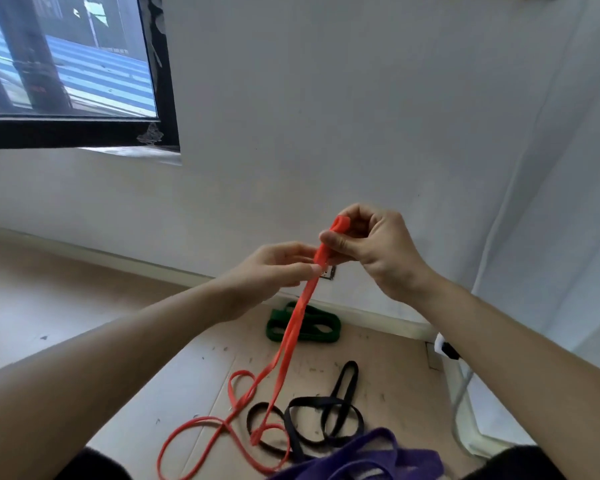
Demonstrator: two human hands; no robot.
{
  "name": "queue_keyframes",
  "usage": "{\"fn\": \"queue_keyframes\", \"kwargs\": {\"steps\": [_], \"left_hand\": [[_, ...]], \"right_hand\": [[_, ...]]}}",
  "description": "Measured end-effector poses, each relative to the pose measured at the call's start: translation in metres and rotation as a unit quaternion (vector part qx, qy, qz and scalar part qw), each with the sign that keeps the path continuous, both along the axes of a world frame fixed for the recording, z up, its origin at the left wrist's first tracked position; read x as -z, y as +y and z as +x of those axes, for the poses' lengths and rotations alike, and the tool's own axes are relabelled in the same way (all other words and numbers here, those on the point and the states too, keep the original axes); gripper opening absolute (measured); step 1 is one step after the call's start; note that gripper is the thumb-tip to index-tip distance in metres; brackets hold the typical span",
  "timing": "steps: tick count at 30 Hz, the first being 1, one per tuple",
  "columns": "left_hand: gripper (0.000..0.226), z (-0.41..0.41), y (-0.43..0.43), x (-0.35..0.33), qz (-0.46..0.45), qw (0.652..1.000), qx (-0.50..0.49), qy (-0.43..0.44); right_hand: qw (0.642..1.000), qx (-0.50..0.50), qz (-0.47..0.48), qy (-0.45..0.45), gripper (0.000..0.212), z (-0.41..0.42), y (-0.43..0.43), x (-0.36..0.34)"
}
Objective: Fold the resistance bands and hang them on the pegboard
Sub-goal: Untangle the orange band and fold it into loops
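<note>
Red band [293, 327]: folded end at frame ctr, tail looped on floor [66, 271], lower ctr. Right hand [378, 251] pinches the fold; left hand [274, 275] pinches strap just below. Tip: keep plies flat, feed w/ left, hold fold tight. Pegboard not in view.

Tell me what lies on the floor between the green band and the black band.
Head view: only bare, speckled cardboard between the green band and the black band; the orange band crosses just left.
</note>
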State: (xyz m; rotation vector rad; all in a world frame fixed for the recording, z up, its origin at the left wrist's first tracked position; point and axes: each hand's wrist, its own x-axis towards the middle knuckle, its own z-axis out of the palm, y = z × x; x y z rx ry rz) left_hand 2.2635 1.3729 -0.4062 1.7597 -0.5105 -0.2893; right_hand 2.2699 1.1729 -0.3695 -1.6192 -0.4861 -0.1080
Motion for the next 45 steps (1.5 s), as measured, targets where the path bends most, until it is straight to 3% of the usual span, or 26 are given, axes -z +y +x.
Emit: {"fn": "queue_keyframes", "kwargs": {"steps": [9, 13, 19, 22, 25, 28, 31, 33, 36, 40, 43, 45], "left_hand": [[0.018, 0.004, -0.016, 0.003, 0.041, 0.998, 0.037, 0.011], [0.025, 0.006, -0.014, 0.004, 0.055, 0.996, 0.062, 0.036], [0.047, 0.009, -0.001, 0.003, 0.056, 0.997, 0.05, 0.015], [0.04, 0.011, 0.008, 0.003, 0.067, 0.997, 0.039, 0.019], [0.026, 0.012, 0.016, 0.004, 0.077, 0.997, -0.021, 0.002], [0.02, 0.012, 0.023, 0.005, 0.099, 0.994, -0.044, -0.019], [0.02, 0.009, 0.027, 0.006, 0.156, 0.986, -0.02, -0.06], [0.017, 0.007, 0.027, 0.007, 0.204, 0.973, -0.011, -0.108], [0.014, 0.005, 0.02, 0.009, 0.249, 0.955, 0.006, -0.16], [0.014, 0.0, 0.01, 0.007, 0.312, 0.923, 0.024, -0.223], [0.018, -0.001, 0.007, 0.007, 0.336, 0.901, 0.025, -0.272], [0.016, -0.001, 0.006, 0.005, 0.323, 0.905, 0.034, -0.275]], "right_hand": [[0.998, 0.053, 0.04, 0.012, 0.026, 0.001, -0.022, -0.001], [0.994, 0.066, 0.088, 0.024, 0.025, 0.003, -0.033, -0.004], [0.994, 0.059, 0.073, 0.056, 0.026, 0.01, -0.049, 0.003], [0.995, 0.064, 0.048, 0.067, 0.025, 0.014, -0.055, 0.01], [0.995, 0.054, -0.039, 0.077, 0.03, 0.016, -0.061, 0.019], [0.973, 0.055, -0.218, 0.048, 0.032, 0.017, -0.064, 0.03], [0.919, 0.058, -0.39, 0.008, 0.036, 0.016, -0.059, 0.03], [0.882, 0.053, -0.466, -0.034, 0.053, 0.01, -0.051, 0.026], [0.823, 0.053, -0.544, -0.155, 0.091, 0.0, -0.033, 0.023], [0.74, 0.062, -0.597, -0.305, 0.095, -0.007, -0.011, 0.025], [0.764, 0.016, -0.59, -0.261, 0.082, -0.008, -0.001, 0.025], [0.801, -0.028, -0.568, -0.186, 0.05, -0.006, -0.001, 0.026]]}}
